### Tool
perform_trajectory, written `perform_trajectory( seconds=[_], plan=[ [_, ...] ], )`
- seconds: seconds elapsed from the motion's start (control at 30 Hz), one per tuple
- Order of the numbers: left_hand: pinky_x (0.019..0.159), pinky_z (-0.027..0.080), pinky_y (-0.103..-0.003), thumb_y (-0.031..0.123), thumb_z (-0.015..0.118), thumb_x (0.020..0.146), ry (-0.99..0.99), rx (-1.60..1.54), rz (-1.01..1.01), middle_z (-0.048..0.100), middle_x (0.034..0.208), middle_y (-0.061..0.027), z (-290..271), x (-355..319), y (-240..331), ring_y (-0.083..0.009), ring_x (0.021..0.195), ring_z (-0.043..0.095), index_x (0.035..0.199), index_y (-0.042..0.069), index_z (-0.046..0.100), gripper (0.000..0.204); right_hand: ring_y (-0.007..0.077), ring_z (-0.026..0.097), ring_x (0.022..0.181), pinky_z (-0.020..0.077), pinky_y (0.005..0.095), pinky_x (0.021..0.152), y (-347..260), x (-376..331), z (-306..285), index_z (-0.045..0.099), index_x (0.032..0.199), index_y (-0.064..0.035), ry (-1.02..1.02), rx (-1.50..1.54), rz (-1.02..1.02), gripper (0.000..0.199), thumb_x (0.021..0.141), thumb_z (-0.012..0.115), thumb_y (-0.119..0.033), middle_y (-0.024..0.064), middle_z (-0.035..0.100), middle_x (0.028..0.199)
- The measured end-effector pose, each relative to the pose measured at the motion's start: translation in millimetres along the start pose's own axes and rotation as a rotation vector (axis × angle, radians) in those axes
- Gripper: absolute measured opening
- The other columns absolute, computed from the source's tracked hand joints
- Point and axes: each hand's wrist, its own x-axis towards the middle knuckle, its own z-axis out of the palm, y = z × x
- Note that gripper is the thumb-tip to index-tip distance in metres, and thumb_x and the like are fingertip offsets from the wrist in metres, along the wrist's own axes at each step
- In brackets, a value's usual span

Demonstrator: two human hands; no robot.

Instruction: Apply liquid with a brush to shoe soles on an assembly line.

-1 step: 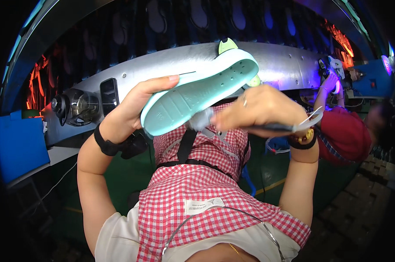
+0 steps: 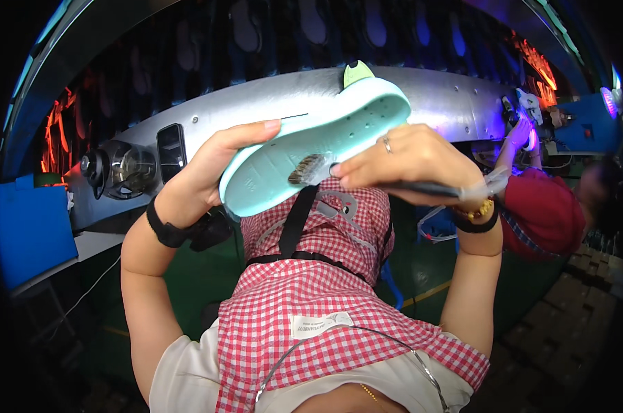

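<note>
My left hand (image 2: 229, 155) is closed around the heel end of a pale mint shoe sole (image 2: 256, 180), with the thumb along its far rim. The sole is tilted so its hollow inner side shows, with ridges near the heel and small holes toward the toe. My right hand (image 2: 411, 165) grips a brush (image 2: 308, 170) with a dark handle and brown bristles. Clear plastic wraps part of the brush. Its bristles lie against the inner face of the sole near the near rim. A yellow-green piece (image 2: 357, 73) shows behind the toe end.
A metal bench (image 2: 439, 103) curves across the far side. On its left are a dark phone (image 2: 171, 146) and a clear jar with a black lid (image 2: 129, 171). A co-worker in red (image 2: 542, 213) works at the right. Dark sole shapes (image 2: 248, 27) line the back.
The brush has moved up and left from the sole's near rim onto its inner face. My right hand has shifted slightly and is less blurred. My left hand and the sole have barely moved.
</note>
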Motion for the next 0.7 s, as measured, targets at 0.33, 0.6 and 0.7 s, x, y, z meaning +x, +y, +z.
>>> perform_trajectory(
  seconds=[0.33,0.6,0.7],
  plan=[
    [0.070,0.050,-0.023,0.022,0.052,0.084,0.123,0.145,0.166,0.058,0.101,-0.0135,-12,-4,1,-0.0151,0.082,0.060,0.113,-0.006,0.048,0.041,0.0244,0.062,0.086,0.0483,0.0314,0.076,18,-17,3,0.062,0.091,-0.0016,0.078,0.105,0.195,0.019,0.071,0.063,-0.002,0.0122,0.064,0.090],
    [0.081,0.049,-0.036,0.025,0.045,0.085,-0.009,-0.322,0.206,0.055,0.107,-0.0200,-13,26,-31,-0.0273,0.092,0.059,0.118,-0.005,0.043,0.044,0.0099,0.060,0.067,0.0488,0.0210,0.063,17,4,43,0.063,0.093,0.0019,0.448,0.704,0.434,0.018,0.076,0.062,-0.003,0.0084,0.064,0.078],
    [0.078,0.050,-0.042,0.026,0.044,0.085,-0.140,-0.403,0.170,0.054,0.108,-0.0205,-20,25,-35,-0.0300,0.092,0.059,0.119,-0.004,0.042,0.046,0.0094,0.059,0.062,0.0483,0.0195,0.057,30,-6,52,0.063,0.092,0.0025,0.551,0.728,0.439,0.017,0.076,0.061,-0.002,0.0080,0.064,0.074]
  ],
)
